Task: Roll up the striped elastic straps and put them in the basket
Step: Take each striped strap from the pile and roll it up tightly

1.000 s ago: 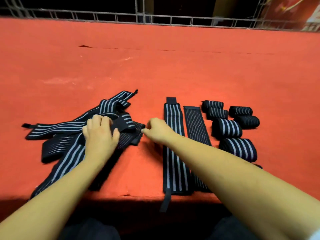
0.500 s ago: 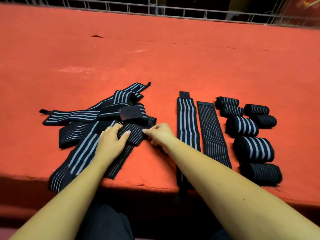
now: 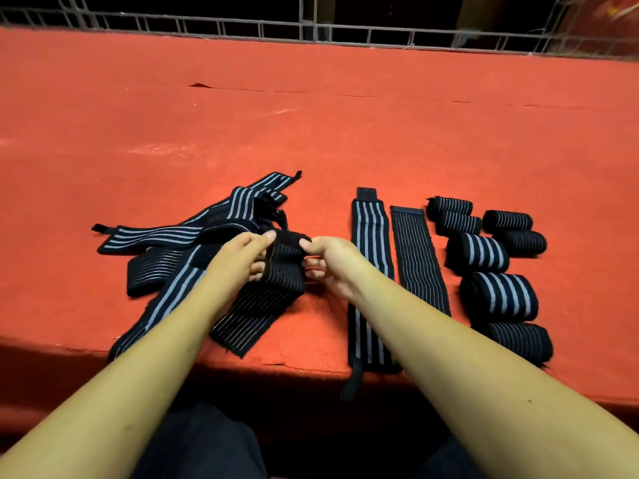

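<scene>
A black strap with thin grey stripes (image 3: 281,267) is lifted at its far end between my hands, its tail trailing toward the table's front edge. My left hand (image 3: 238,261) pinches its left side and my right hand (image 3: 328,261) pinches its right side. Behind and to the left lies a tangled pile of striped straps (image 3: 179,236). Two straps lie flat to the right, a wide-striped one (image 3: 371,257) and a thin-striped one (image 3: 416,257). Several rolled straps (image 3: 484,254) sit further right. No basket is in view.
The red felt table (image 3: 311,126) stretches far back to a metal grid fence (image 3: 311,29). Its front edge (image 3: 304,369) runs just below my forearms, with the wide-striped strap's tab hanging over it. My dark-clothed lap shows below.
Both hands have lifted the far end of the thin-striped strap off the pile; before, the left hand lay flat on it and the right hand pinched its corner.
</scene>
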Tool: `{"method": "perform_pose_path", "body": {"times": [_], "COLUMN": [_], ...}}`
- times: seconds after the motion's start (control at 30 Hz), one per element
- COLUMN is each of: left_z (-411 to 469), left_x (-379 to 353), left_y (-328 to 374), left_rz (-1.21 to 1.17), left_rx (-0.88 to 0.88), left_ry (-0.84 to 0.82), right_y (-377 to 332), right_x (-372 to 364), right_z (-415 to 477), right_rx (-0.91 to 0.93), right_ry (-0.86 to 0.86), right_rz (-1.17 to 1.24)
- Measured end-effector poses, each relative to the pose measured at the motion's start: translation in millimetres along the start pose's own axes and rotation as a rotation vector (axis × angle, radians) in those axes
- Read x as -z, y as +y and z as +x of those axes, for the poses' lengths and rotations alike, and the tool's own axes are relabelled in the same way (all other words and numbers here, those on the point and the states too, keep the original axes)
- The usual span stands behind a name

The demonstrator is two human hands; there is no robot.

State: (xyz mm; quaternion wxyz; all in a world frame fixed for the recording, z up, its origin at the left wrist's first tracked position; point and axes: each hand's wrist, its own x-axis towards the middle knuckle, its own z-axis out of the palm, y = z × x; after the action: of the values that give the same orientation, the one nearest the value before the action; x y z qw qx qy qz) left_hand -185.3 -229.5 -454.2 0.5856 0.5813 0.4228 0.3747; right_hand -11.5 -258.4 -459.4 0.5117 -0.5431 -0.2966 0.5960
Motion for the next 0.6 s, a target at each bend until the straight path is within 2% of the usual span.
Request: {"method": "perform_pose_path", "body": {"times": [0.07, 0.2, 0.33, 0.5, 0.6], "left_z": [0.7, 5.5, 8.7, 9.4, 11.9], "left_x": [-6.2, -14.2, -20.6, -37.6, -42.3], "left_y": [7.0, 12.1, 20.4, 36.8, 42.1], "left_rz": [-0.069, 0.003, 0.03, -0.075, -0.17], "left_rx": [0.073, 0.024, -0.02, -0.062, -0.047], "left_ry": [-0.042, -0.013, -0.03, -0.035, -0.016], "right_y": [-5.4, -16.5, -27.6, -41.7, -47.6], "right_x": [3.9, 14.9, 26.7, 36.5, 42.6], "right_z": [-7.7, -17.5, -25.6, -32.4, -34.3], "right_rx": [0.076, 0.197, 0.267, 0.282, 0.234], "right_ry": [-0.043, -0.042, -0.011, -0.049, -0.04], "right_rz": [-0.084, -0.286, -0.339, -0.113, -0.167]}}
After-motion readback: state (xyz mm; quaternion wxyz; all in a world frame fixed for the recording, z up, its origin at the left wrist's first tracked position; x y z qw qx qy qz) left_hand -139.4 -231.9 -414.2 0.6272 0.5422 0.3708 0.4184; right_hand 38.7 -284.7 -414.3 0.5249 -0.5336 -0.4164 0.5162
